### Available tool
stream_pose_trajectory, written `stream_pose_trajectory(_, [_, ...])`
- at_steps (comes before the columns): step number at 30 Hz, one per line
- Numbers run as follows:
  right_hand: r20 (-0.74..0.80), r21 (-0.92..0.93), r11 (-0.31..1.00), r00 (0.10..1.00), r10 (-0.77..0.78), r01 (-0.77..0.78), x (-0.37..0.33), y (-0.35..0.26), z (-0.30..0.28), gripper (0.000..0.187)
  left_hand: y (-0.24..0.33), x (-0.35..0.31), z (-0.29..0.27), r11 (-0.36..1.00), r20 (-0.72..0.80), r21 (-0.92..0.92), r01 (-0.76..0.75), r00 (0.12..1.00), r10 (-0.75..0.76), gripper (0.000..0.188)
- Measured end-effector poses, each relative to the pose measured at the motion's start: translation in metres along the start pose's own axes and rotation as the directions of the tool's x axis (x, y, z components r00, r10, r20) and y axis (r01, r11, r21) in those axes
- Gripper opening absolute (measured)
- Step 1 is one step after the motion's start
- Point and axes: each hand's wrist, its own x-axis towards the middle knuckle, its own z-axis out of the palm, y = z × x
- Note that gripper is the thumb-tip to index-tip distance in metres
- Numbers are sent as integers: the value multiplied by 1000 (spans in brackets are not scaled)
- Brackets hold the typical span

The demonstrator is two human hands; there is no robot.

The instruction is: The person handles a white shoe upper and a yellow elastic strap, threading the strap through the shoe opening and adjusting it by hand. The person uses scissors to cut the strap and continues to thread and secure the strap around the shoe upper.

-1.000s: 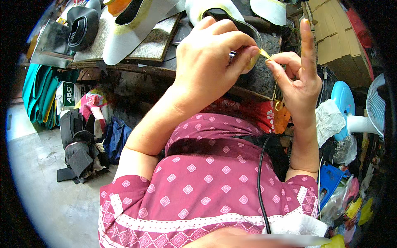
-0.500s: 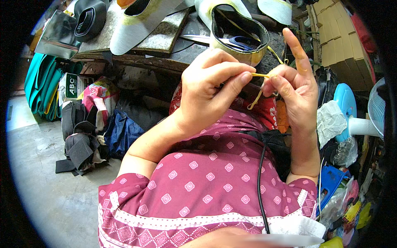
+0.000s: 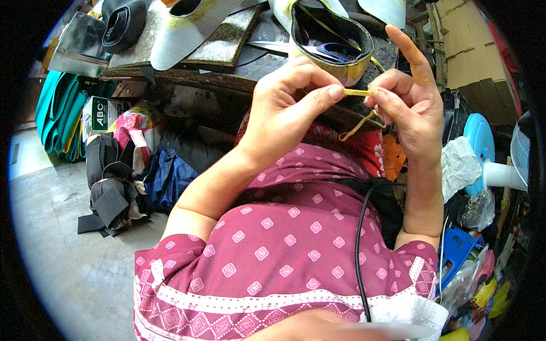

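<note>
A thin yellow strip (image 3: 357, 92) is stretched between my two hands above my lap. My left hand (image 3: 296, 99) pinches one end between thumb and forefinger. The fingertips of my right hand (image 3: 406, 105) pinch the strip a short way off, with its forefinger pointing up and away. A loose loop of the strip dangles below the right fingers, and a strand runs up behind them toward a round, dark-lined piece (image 3: 350, 73) with a yellowish outer wall. Blue-handled scissors (image 3: 335, 52) show at this piece, their blades pointing left.
Grey curved pieces (image 3: 179, 42) and a rolled black strip (image 3: 122, 28) lie on the worn workbench (image 3: 227, 78). Folded green sheets (image 3: 57, 111) and dark scraps (image 3: 108, 199) are at the left. A blue and white fan (image 3: 480, 153) stands at the right.
Both hands have risen slightly and my right hand has shifted a little to the right. The strip between them now looks longer and straighter.
</note>
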Motion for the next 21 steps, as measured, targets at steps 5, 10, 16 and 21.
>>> stream_pose_trajectory(5, [-21,-200,974,993,-114,107,8,6,-2,71,5,6,0,799,38,498,-337,929,368,8])
stream_pose_trajectory(10, [-57,-258,956,985,-161,141,11,6,-7,70,8,20,-10,475,103,750,-460,791,603,33])
stream_pose_trajectory(16, [12,-319,913,964,-267,256,8,15,-5,70,8,18,-9,501,130,707,-499,788,602,26])
stream_pose_trajectory(21, [54,-364,886,957,-286,286,5,19,-8,72,8,21,-13,465,146,719,-516,767,625,17])
